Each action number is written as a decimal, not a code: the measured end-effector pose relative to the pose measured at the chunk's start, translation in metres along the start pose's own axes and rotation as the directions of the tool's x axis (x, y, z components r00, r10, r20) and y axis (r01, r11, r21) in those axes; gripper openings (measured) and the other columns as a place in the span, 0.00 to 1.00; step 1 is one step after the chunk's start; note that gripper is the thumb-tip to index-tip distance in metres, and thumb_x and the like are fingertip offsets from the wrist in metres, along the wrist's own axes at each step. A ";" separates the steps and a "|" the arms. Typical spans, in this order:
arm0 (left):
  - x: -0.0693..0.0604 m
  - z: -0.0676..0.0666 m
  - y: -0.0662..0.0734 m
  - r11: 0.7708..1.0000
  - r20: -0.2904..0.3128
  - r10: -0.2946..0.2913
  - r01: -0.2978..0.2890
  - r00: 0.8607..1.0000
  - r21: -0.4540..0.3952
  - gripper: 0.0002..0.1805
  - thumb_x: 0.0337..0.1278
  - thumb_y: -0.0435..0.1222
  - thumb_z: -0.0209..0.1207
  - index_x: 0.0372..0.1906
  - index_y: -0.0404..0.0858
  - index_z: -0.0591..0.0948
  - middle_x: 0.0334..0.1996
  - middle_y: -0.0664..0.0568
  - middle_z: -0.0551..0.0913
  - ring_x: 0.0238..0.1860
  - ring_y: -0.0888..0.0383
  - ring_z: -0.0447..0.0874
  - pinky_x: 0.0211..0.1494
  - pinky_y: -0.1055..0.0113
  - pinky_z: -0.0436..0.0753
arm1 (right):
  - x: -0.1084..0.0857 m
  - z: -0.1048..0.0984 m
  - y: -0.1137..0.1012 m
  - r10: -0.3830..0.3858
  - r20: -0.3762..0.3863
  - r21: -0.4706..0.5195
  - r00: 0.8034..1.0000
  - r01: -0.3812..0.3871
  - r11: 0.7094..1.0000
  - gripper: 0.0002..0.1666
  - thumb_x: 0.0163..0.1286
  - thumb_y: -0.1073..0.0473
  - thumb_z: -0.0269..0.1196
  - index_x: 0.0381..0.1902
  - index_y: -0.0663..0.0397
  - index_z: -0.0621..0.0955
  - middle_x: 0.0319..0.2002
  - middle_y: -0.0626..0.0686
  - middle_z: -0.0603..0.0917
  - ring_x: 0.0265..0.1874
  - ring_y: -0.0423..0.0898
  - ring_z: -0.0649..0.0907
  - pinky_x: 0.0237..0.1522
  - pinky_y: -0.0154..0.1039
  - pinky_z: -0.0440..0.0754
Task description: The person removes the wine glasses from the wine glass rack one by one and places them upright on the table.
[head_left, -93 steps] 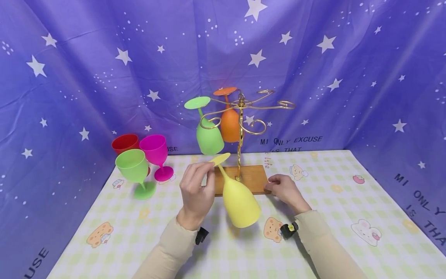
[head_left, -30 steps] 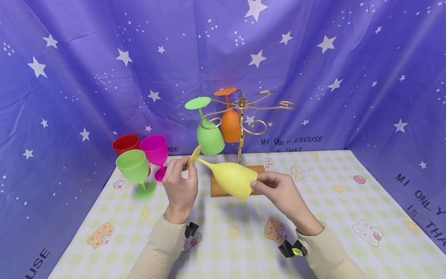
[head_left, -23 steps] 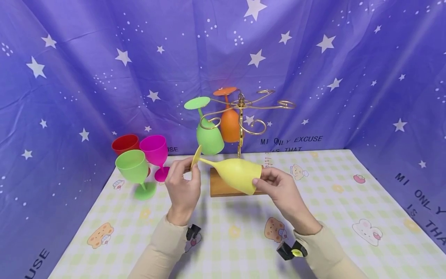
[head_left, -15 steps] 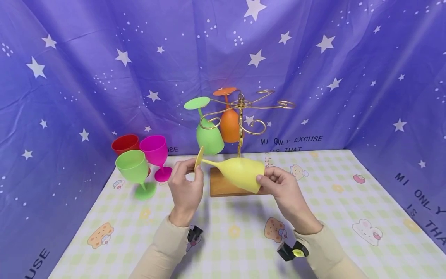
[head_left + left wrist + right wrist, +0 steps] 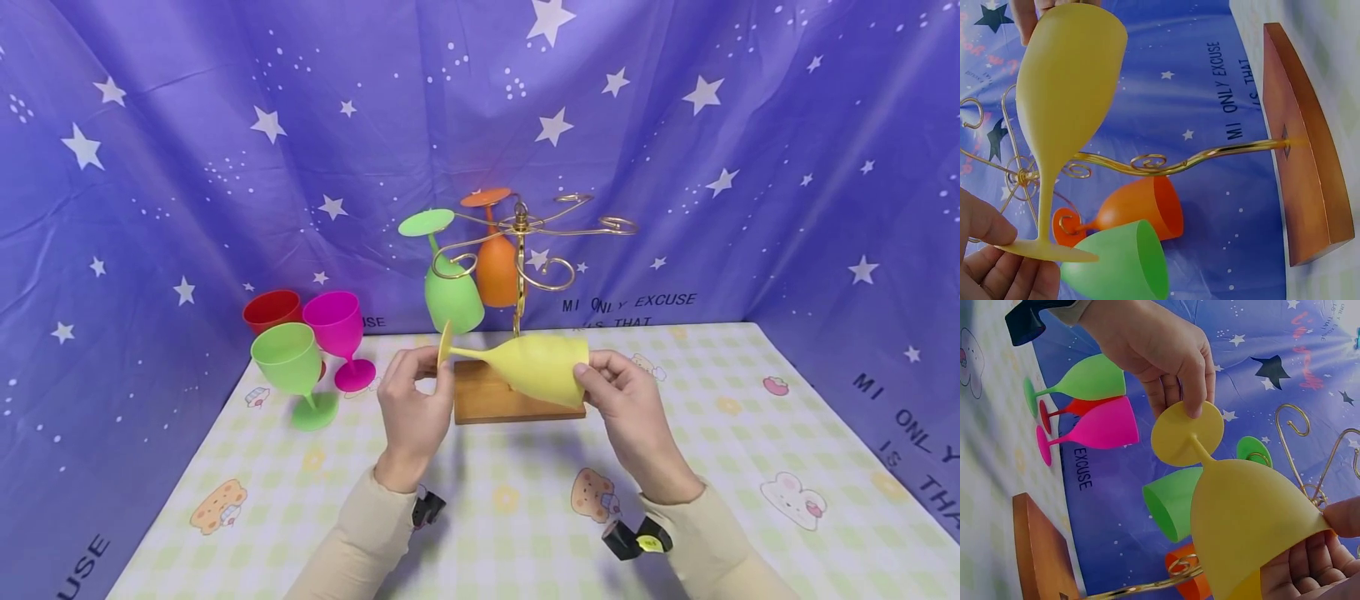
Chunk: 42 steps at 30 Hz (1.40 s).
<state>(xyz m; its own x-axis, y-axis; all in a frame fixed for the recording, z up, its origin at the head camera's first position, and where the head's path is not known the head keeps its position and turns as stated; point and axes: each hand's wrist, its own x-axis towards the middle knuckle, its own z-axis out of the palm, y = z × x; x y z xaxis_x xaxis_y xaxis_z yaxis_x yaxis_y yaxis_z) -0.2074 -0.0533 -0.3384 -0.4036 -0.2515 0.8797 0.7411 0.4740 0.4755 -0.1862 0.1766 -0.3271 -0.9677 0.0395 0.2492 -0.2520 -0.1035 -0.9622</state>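
Observation:
A yellow wine glass lies sideways in the air in front of the gold rack, its foot to the left and its mouth to the right. My left hand pinches the edge of its foot between thumb and fingers. At the other end my right hand grips the rim, thumb outside and fingers at the mouth, as the right wrist view shows. Upside down from the rack's arms hang a green wine glass and an orange wine glass.
Upright at the left stand a light green glass, a magenta glass and a red glass, partly hidden. The rack's wooden base rests on the checked tablecloth. Curled rack arms reach out right and forward.
Over three seconds the yellow glass has tipped from mouth-down to nearly level. My right hand has left the wooden base for the glass's rim. Lately both hands have shifted right with it.

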 end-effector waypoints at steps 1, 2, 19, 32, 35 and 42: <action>-0.001 0.001 -0.003 1.000 0.006 -0.002 0.002 1.000 0.000 0.08 0.38 0.16 0.60 0.29 0.27 0.81 0.22 0.42 0.79 0.24 0.49 0.79 0.28 0.59 0.82 | 0.000 0.000 0.000 -0.007 -0.006 0.003 1.000 0.007 1.000 0.07 0.69 0.66 0.58 0.38 0.68 0.76 0.26 0.49 0.81 0.29 0.41 0.80 0.38 0.34 0.81; -0.003 0.002 -0.007 1.000 0.012 -0.003 0.003 1.000 0.002 0.09 0.38 0.17 0.60 0.29 0.27 0.81 0.22 0.43 0.79 0.25 0.49 0.79 0.28 0.60 0.82 | 0.000 -0.001 -0.001 -0.013 -0.010 0.005 1.000 0.013 1.000 0.07 0.69 0.66 0.58 0.38 0.68 0.76 0.26 0.49 0.81 0.29 0.41 0.80 0.38 0.34 0.81; -0.013 0.004 -0.020 0.998 0.073 -0.056 0.059 0.996 -0.029 0.05 0.55 0.30 0.58 0.30 0.35 0.83 0.25 0.50 0.82 0.27 0.57 0.80 0.32 0.72 0.80 | -0.002 -0.006 -0.014 -0.139 -0.121 -0.194 0.983 0.114 0.974 0.10 0.70 0.66 0.57 0.42 0.72 0.76 0.30 0.52 0.82 0.31 0.42 0.82 0.41 0.33 0.81; -0.021 0.004 -0.032 0.943 0.225 -0.333 0.326 0.916 0.071 0.02 0.52 0.28 0.61 0.31 0.33 0.83 0.25 0.49 0.81 0.26 0.57 0.79 0.30 0.66 0.80 | 0.000 -0.013 -0.017 -0.216 -0.158 -0.299 0.963 0.162 0.940 0.07 0.68 0.68 0.58 0.40 0.69 0.78 0.29 0.52 0.81 0.27 0.42 0.78 0.33 0.31 0.77; -0.023 0.005 -0.038 0.921 0.245 -0.388 0.369 0.889 0.121 0.03 0.50 0.28 0.62 0.31 0.32 0.82 0.26 0.49 0.82 0.26 0.56 0.80 0.31 0.66 0.80 | 0.000 -0.014 -0.018 -0.226 -0.153 -0.299 0.962 0.173 0.938 0.07 0.68 0.69 0.57 0.40 0.70 0.78 0.29 0.52 0.81 0.26 0.43 0.78 0.32 0.30 0.77; -0.031 0.007 -0.050 0.827 0.326 -0.562 0.505 0.760 0.247 0.09 0.51 0.33 0.64 0.36 0.33 0.83 0.30 0.48 0.82 0.29 0.56 0.81 0.35 0.63 0.79 | 0.000 -0.014 -0.019 -0.240 -0.152 -0.311 0.959 0.184 0.932 0.06 0.68 0.70 0.57 0.39 0.70 0.78 0.29 0.51 0.81 0.27 0.42 0.78 0.32 0.30 0.78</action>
<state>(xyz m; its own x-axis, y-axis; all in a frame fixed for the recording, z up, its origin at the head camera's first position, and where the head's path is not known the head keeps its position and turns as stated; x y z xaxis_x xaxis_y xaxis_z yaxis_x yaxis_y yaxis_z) -0.2357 -0.0633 -0.3890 -0.8984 -0.1821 0.3998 0.2763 0.4734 0.8364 -0.1814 0.1925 -0.3101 -0.8653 0.2138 0.4533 -0.4095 0.2200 -0.8854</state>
